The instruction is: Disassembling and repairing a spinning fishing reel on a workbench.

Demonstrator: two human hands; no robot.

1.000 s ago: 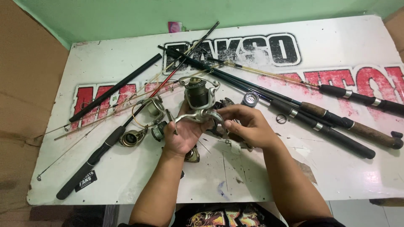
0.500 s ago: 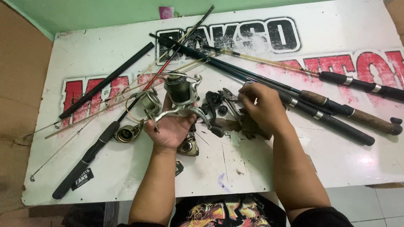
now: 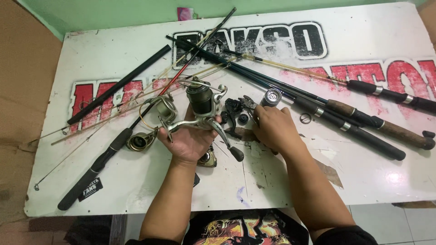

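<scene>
Lying palm-up over the white table (image 3: 372, 181), the left hand (image 3: 188, 143) was curled around a silver spinning reel (image 3: 202, 106) — while small black reel parts (image 3: 236, 113) just beside it were pinched by the right hand (image 3: 272, 129).

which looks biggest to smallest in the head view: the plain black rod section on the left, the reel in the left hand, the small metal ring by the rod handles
1. Plain black rod section, by far the longest.
2. Reel, held up in the left hand, so nearer the camera and perhaps looking larger than it is.
3. Small metal ring, clearly the smallest.
</scene>
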